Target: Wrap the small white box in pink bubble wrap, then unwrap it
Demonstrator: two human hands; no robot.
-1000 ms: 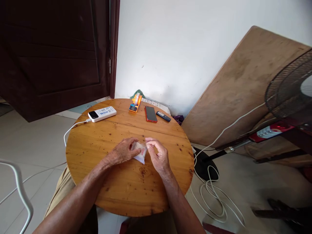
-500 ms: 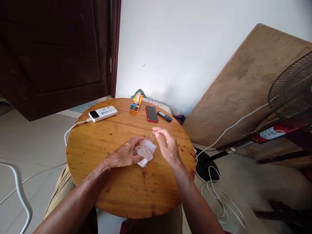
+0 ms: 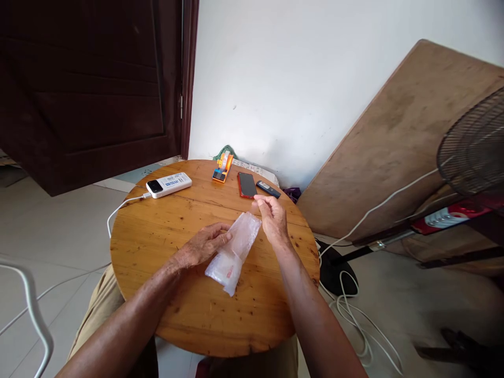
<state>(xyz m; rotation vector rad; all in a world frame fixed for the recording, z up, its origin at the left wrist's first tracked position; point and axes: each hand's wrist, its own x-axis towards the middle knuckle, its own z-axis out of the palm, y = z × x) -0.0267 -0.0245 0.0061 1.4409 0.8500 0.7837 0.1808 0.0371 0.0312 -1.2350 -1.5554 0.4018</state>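
Note:
A clear plastic bag [image 3: 234, 252] with something small and white with red print inside lies stretched out on the round wooden table [image 3: 177, 220]. My left hand [image 3: 202, 244] pinches the bag's left edge near its middle. My right hand [image 3: 271, 218] holds the bag's far end between closed fingers, just above the tabletop.
At the table's far edge lie a white power bank [image 3: 168, 185] with a white cable, an orange tape dispenser [image 3: 221, 168], a red-cased phone [image 3: 247, 185] and a small dark device [image 3: 268, 189]. A leaning wooden board [image 3: 394, 136], a fan [image 3: 472, 152] and floor cables [image 3: 354, 320] stand right.
The bag was folded small between both hands. My right hand has drawn its end up and away, so the bag now lies unfolded at full length.

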